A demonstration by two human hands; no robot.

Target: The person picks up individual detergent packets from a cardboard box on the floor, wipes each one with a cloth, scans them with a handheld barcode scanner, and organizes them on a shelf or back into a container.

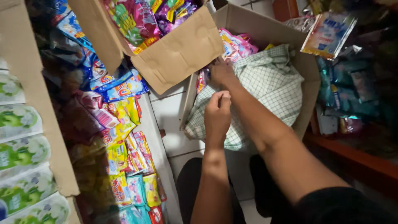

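An open cardboard box (309, 68) stands on the tiled floor. It holds a green-and-white checked cloth (269, 87) and pink sachet packs (236, 43) at its back. My left hand (217, 112) is curled shut over the cloth's near-left part and seems to pinch its fabric. My right hand (222, 72) reaches further into the box's left corner, by the sachets. Its fingertips are hidden under the cardboard flap (178, 54) of another box, so its grip does not show.
A second cardboard box (97, 29) of colourful packs hangs over the top centre. Strips of bright sachets (124, 137) crowd the left, beside a carton of green-and-white packs (20, 153). A sachet strip (329, 33) hangs at top right above a red-brown shelf (352, 155).
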